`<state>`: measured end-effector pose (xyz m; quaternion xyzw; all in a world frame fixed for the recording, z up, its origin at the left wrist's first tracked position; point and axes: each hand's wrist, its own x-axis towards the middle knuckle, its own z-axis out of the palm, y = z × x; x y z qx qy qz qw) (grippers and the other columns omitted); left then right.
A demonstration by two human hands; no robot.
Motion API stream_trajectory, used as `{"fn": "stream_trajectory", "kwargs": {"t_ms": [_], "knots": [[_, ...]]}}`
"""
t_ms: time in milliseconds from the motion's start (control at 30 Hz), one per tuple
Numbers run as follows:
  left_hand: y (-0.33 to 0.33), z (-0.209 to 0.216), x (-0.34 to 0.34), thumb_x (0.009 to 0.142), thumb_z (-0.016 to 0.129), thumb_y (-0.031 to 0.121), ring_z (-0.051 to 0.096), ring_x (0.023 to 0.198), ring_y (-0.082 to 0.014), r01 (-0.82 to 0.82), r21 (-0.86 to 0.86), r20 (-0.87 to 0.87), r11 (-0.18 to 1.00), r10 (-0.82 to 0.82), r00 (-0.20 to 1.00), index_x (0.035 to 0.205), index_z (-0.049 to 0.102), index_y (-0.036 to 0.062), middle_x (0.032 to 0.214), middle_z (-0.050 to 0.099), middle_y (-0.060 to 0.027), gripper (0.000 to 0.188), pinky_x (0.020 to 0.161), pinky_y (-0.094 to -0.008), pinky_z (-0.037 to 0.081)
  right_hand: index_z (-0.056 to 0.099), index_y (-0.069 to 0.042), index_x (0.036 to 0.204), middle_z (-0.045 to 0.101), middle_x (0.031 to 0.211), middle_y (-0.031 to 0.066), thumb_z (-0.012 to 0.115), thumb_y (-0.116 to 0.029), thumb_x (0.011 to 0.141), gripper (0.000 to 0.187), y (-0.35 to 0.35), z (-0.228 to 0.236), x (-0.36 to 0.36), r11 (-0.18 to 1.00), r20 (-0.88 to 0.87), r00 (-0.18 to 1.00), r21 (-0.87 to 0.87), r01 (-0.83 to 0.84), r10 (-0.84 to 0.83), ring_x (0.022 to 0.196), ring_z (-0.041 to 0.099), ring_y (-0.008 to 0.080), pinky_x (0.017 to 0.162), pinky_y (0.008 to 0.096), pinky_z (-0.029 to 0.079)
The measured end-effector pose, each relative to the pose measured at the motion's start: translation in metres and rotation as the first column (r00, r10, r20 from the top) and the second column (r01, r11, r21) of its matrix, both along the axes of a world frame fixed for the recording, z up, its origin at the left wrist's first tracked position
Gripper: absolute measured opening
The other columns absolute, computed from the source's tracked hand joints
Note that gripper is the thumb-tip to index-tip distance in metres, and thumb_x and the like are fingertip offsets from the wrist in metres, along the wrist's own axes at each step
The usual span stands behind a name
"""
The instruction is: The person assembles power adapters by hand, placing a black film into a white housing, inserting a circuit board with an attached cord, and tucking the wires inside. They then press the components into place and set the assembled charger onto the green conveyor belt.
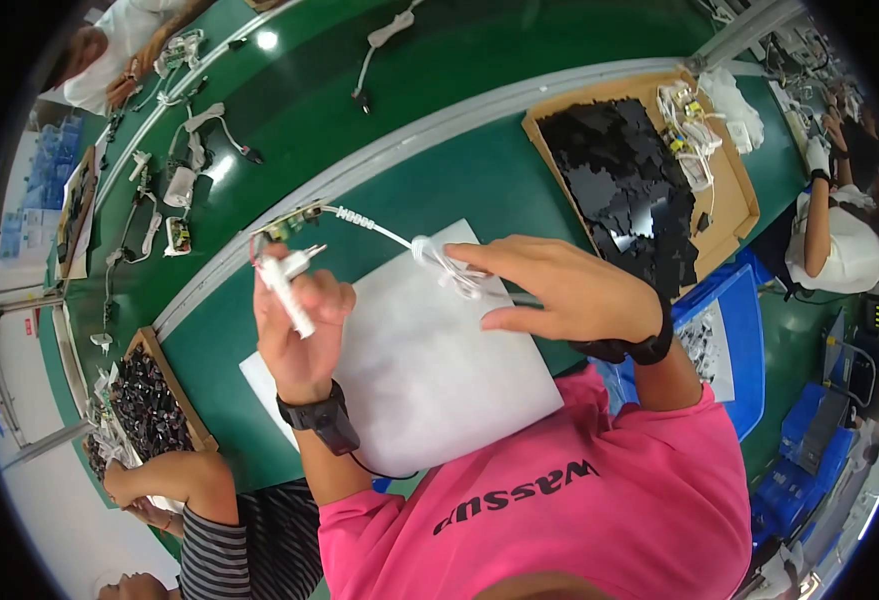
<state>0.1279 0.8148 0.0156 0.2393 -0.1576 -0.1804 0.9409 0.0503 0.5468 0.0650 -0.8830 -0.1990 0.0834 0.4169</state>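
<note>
My left hand [297, 350] is closed around a white plastic piece [286, 295], a slim stick shape with a shorter arm branching off. Just beyond those fingers a small green circuit board [289, 226] hangs with thin wires. From the board a white cable [357, 219] with a ribbed sleeve runs right to a bundled coil [449, 272]. My right hand [594, 298] is beside this coil, its index finger stretched over it and its thumb apart below. Under both hands lies a white sheet [429, 370] on the green table [221, 345].
A cardboard tray [742, 225] at right holds black flat pieces [614, 170] and white-cabled boards [694, 130]. Beside it is a blue bin [749, 325]. A rail [409, 138] separates the green far surface with cabled boards. Black parts [149, 410] fill a left box; co-workers sit nearby.
</note>
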Motion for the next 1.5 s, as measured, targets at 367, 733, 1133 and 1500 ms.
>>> {"fn": "stream_trajectory", "kwargs": {"t_ms": [367,733,1133,1500], "knots": [[-0.027,-0.010,-0.003,0.097,0.046,0.013,0.063,0.081,-0.0185,-0.003,0.710,-0.019,0.704,0.024,1.000,0.128,0.040,0.0037,0.103,0.066,-0.0173,0.032,0.078,-0.0298,0.050,0.063,-0.004,0.107,0.061,0.110,0.0107,0.062,-0.013,0.083,0.026,-0.097,-0.021,0.053,0.700,0.450,0.881,-0.584,0.412,-0.143,0.103,0.054,0.0310,0.087,0.0398,0.045],[-0.022,-0.010,0.001,0.098,0.044,0.011,0.064,0.082,-0.0194,0.013,0.714,-0.016,0.701,-0.003,1.000,0.128,0.040,0.0052,0.104,0.066,-0.0179,0.031,0.080,-0.0309,0.051,0.067,-0.004,0.097,0.063,0.097,0.0087,0.062,-0.013,0.083,0.018,-0.076,0.014,0.042,0.707,0.560,0.827,-0.564,0.427,-0.053,0.093,0.057,0.0289,0.081,0.0396,0.045],[-0.010,-0.014,-0.007,0.098,0.046,0.012,0.063,0.091,-0.0163,-0.049,0.667,0.000,0.744,0.066,0.998,0.130,0.038,0.0061,0.107,0.063,-0.0108,0.034,0.081,-0.0308,0.052,0.058,0.000,0.108,0.049,0.085,0.0100,0.062,0.000,0.074,0.035,0.107,-0.013,0.040,0.951,0.650,0.747,-0.122,0.285,-0.140,0.067,0.058,0.0270,0.055,0.0346,0.049],[0.000,-0.015,-0.006,0.098,0.052,0.018,0.057,0.108,-0.0183,-0.053,0.593,-0.040,0.803,0.095,0.995,0.137,0.032,0.0088,0.119,0.055,-0.0095,0.045,0.094,-0.0383,0.049,0.055,0.001,0.120,0.049,0.089,0.0116,0.060,0.001,0.074,0.046,0.124,-0.037,0.049,0.959,0.651,0.744,-0.088,0.268,-0.148,0.072,0.058,0.0255,0.054,0.0348,0.050]]}}
